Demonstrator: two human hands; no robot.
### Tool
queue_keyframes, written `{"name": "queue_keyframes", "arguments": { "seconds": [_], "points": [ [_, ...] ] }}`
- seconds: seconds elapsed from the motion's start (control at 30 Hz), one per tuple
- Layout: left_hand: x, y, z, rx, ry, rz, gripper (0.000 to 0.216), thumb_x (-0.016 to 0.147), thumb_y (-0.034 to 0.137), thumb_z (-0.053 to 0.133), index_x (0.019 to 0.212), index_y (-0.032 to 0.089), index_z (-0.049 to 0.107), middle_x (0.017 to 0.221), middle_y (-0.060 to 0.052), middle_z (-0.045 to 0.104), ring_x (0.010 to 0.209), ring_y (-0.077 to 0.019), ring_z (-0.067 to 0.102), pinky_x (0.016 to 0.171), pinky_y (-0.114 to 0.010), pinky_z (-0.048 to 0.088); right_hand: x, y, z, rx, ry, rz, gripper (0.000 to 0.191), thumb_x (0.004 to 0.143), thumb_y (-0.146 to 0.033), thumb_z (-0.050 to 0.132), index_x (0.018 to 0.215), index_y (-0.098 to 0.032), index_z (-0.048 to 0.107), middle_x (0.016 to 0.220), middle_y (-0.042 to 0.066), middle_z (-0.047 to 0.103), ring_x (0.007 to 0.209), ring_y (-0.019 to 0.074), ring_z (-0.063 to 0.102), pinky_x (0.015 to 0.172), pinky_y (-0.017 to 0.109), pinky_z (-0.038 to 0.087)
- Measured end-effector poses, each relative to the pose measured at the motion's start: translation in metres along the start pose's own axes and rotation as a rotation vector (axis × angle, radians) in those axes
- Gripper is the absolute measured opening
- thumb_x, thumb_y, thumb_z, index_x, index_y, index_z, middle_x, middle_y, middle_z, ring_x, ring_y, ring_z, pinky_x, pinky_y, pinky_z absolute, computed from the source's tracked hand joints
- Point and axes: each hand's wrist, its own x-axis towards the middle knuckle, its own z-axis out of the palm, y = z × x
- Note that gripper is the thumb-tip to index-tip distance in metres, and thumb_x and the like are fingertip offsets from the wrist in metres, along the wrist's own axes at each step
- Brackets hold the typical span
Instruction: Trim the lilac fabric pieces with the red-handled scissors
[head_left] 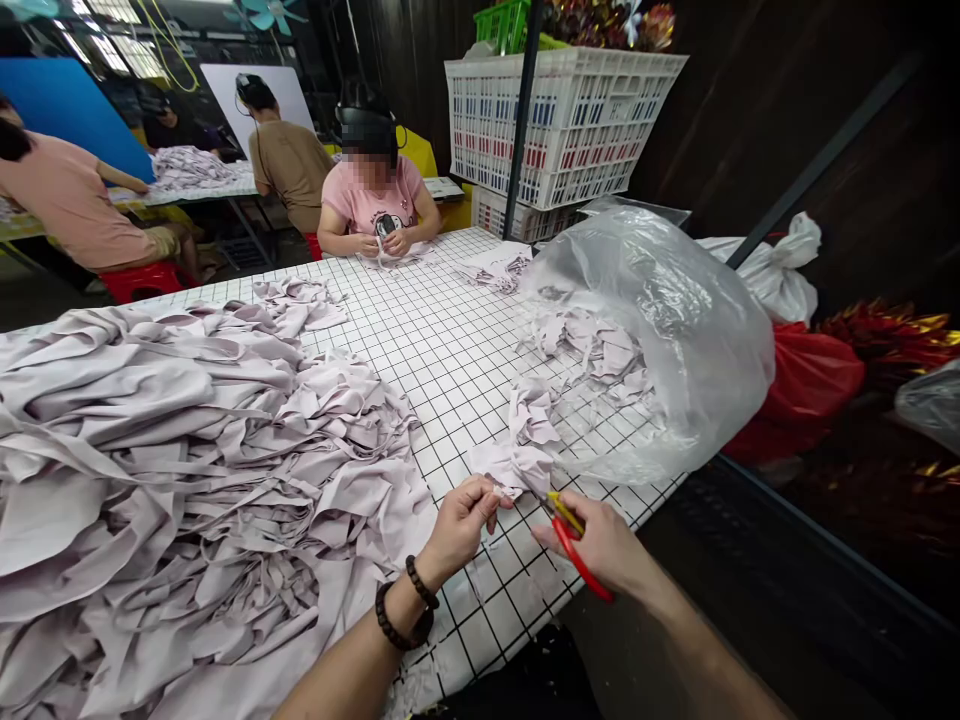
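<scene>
My left hand, with dark beaded bracelets at the wrist, pinches the edge of a pale pinkish fabric piece near the front of the table. Held in my right hand is a pair of snips with red and yellow handles. Their tip lies close to the fabric, and I cannot tell whether the blades touch it. A large heap of the same pale fabric spreads to the left of my hands. Beyond my right hand, a clear plastic bag lies with its mouth open and fabric pieces inside.
A grid-patterned cloth covers the table. Across it a person handles a strip of fabric. White crates are stacked behind, beside a dark metal post. Red bags stand at the right. Other people sit at a table further left.
</scene>
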Motion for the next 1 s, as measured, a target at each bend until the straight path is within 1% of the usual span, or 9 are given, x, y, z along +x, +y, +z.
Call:
{"name": "queue_keyframes", "arguments": {
  "seconds": [0.03, 0.1, 0.2, 0.27, 0.4, 0.53, 0.63, 0.8, 1.0],
  "points": [
    [0.000, 0.000, 0.000, 0.043, 0.005, 0.014, 0.032, 0.091, 0.040, 0.052, 0.080, 0.015, 0.070, 0.073, -0.003, 0.058, 0.057, -0.0093, 0.049, 0.061, -0.024, 0.041, -0.004, -0.004, 0.000, -0.112, -0.002, -0.009, 0.029, 0.076, -0.045, 0.066, 0.071, -0.023, 0.048, 0.058, -0.006, 0.050, 0.053, 0.0127, 0.044, 0.056, 0.026, 0.032],
    [-0.001, 0.001, 0.001, 0.115, 0.012, 0.036, 0.034, 0.093, 0.039, 0.049, 0.077, 0.015, 0.068, 0.069, -0.002, 0.055, 0.061, -0.0115, 0.050, 0.065, -0.025, 0.041, -0.008, -0.011, 0.002, -0.261, 0.016, -0.030, 0.030, 0.076, -0.049, 0.064, 0.073, -0.023, 0.049, 0.062, -0.005, 0.055, 0.055, 0.0136, 0.047, 0.061, 0.029, 0.033],
    [-0.003, 0.004, 0.002, 0.179, 0.011, 0.052, 0.039, 0.094, 0.040, 0.046, 0.067, 0.016, 0.060, 0.068, -0.002, 0.051, 0.067, -0.0137, 0.050, 0.066, -0.025, 0.041, -0.007, -0.017, 0.007, -0.345, 0.015, -0.048, 0.034, 0.077, -0.054, 0.061, 0.073, -0.022, 0.049, 0.066, -0.003, 0.059, 0.060, 0.0155, 0.053, 0.068, 0.031, 0.034],
    [-0.004, 0.005, 0.003, 0.193, -0.001, 0.051, 0.039, 0.094, 0.040, 0.046, 0.064, 0.016, 0.056, 0.070, -0.002, 0.049, 0.067, -0.0137, 0.049, 0.064, -0.024, 0.040, -0.006, -0.019, 0.010, -0.360, 0.011, -0.054, 0.035, 0.077, -0.056, 0.061, 0.074, -0.023, 0.049, 0.068, -0.002, 0.061, 0.063, 0.0171, 0.056, 0.070, 0.032, 0.033],
    [-0.005, 0.004, 0.002, 0.220, -0.006, 0.061, 0.035, 0.094, 0.039, 0.044, 0.070, 0.017, 0.056, 0.071, -0.001, 0.047, 0.064, -0.0130, 0.047, 0.060, -0.024, 0.039, -0.003, -0.021, 0.014, -0.379, 0.030, -0.062, 0.034, 0.076, -0.057, 0.061, 0.080, -0.024, 0.054, 0.073, 0.000, 0.065, 0.069, 0.0196, 0.059, 0.071, 0.033, 0.032],
    [-0.006, 0.004, 0.001, 0.241, 0.005, 0.078, 0.035, 0.094, 0.037, 0.044, 0.067, 0.017, 0.053, 0.069, -0.001, 0.047, 0.063, -0.0130, 0.047, 0.060, -0.024, 0.038, -0.003, -0.022, 0.016, -0.396, 0.051, -0.078, 0.036, 0.076, -0.059, 0.061, 0.082, -0.024, 0.055, 0.075, -0.001, 0.066, 0.071, 0.0207, 0.060, 0.071, 0.034, 0.031],
    [-0.008, 0.004, 0.002, 0.249, 0.008, 0.083, 0.033, 0.094, 0.033, 0.044, 0.066, 0.017, 0.052, 0.069, -0.001, 0.047, 0.065, -0.0132, 0.048, 0.061, -0.024, 0.038, -0.005, -0.023, 0.018, -0.395, 0.048, -0.084, 0.036, 0.077, -0.059, 0.060, 0.078, -0.024, 0.054, 0.071, -0.002, 0.064, 0.066, 0.0189, 0.058, 0.069, 0.033, 0.030],
    [-0.009, 0.003, 0.003, 0.235, 0.000, 0.072, 0.030, 0.094, 0.029, 0.042, 0.070, 0.017, 0.055, 0.072, 0.000, 0.047, 0.060, -0.0111, 0.046, 0.057, -0.023, 0.038, -0.007, -0.022, 0.019, -0.389, 0.052, -0.097, 0.031, 0.081, -0.055, 0.058, 0.077, -0.024, 0.053, 0.066, -0.003, 0.063, 0.059, 0.0166, 0.053, 0.069, 0.033, 0.031],
    [-0.009, 0.000, 0.004, 0.196, 0.000, 0.043, 0.033, 0.095, 0.035, 0.042, 0.072, 0.017, 0.057, 0.073, 0.000, 0.047, 0.056, -0.0097, 0.045, 0.053, -0.022, 0.038, -0.006, -0.017, 0.024, -0.417, 0.079, -0.112, 0.026, 0.081, -0.047, 0.057, 0.072, -0.023, 0.052, 0.062, -0.002, 0.064, 0.054, 0.0154, 0.050, 0.068, 0.033, 0.032]
  ]
}}
